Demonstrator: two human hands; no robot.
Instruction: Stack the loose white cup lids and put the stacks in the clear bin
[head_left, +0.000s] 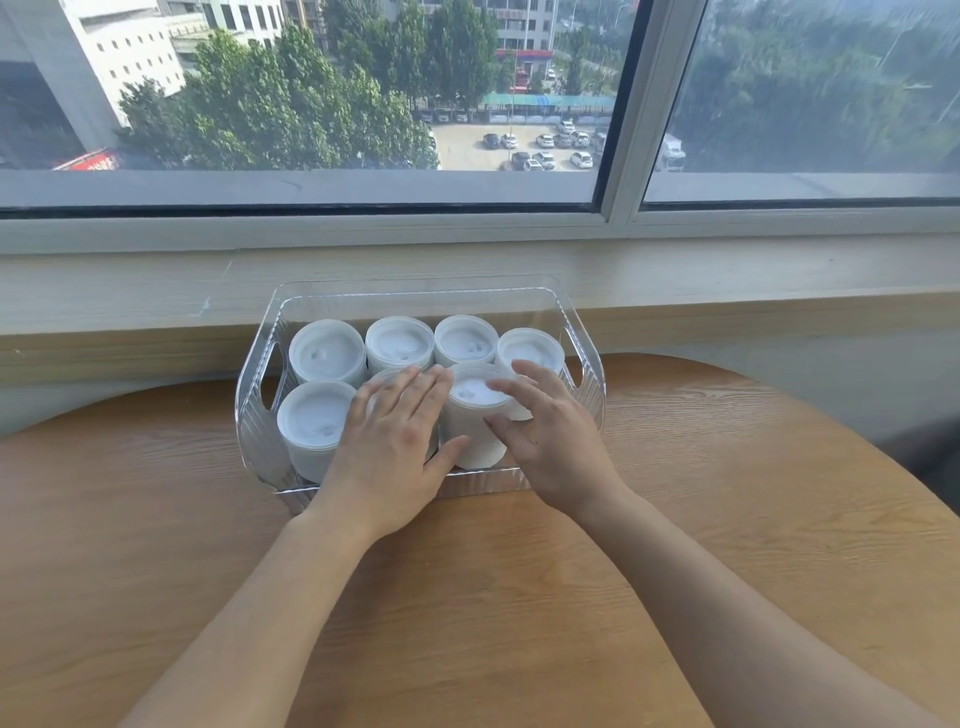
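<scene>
The clear bin (587, 358) stands on the wooden table by the window and holds several stacks of white cup lids. My left hand (395, 441) lies flat, fingers straight, on the front middle stack, which it mostly hides. Its thumb touches the side of the front right stack (475, 415). My right hand (545, 436) cups that same stack from the right, fingers over its top rim and thumb against its side. The back row has a stack at the left (327, 351), and a front left stack (314, 421) stands free of my hands.
The wooden table (727, 519) has a rounded edge at left and right. A window sill (727, 291) runs just behind the bin, with the window above it.
</scene>
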